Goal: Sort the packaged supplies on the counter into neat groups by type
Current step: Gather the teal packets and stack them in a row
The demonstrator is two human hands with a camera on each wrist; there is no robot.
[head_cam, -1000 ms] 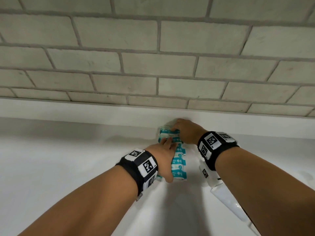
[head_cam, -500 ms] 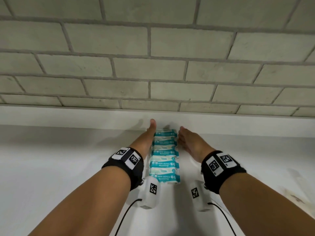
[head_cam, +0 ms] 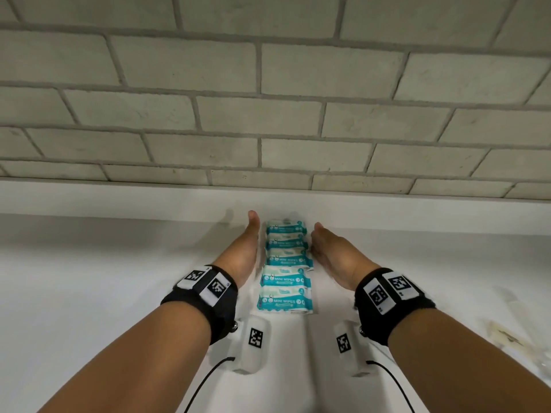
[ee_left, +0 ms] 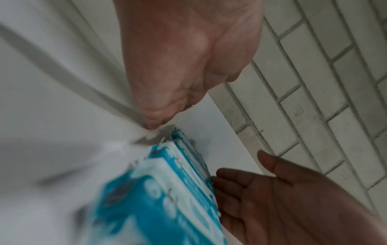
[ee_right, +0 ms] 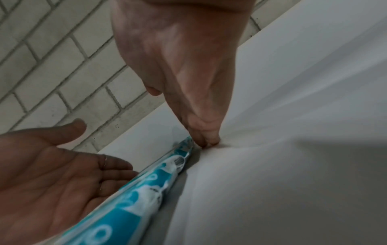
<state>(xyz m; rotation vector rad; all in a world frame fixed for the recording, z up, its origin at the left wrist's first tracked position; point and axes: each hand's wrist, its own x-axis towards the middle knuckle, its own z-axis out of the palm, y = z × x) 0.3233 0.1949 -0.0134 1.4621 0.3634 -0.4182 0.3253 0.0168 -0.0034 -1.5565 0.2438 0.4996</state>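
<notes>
Several teal and white mini wipes packs lie overlapped in a straight row on the white counter, running back to the wall. My left hand stands on edge along the row's left side with its fingers straight. My right hand stands the same way on the right side. In the left wrist view, my right hand touches the edge of the packs with its fingertips. In the right wrist view, my left hand lies flat, palm facing the packs. Neither hand holds anything.
A pale brick wall rises behind a white upstand at the back of the counter. A blurred pale packet lies at the far right. White wrist camera housings with cables hang below both wrists.
A second ago both hands lay on top of the packs. They have since moved apart to the two sides of the row, and the packs show as a straight line.
</notes>
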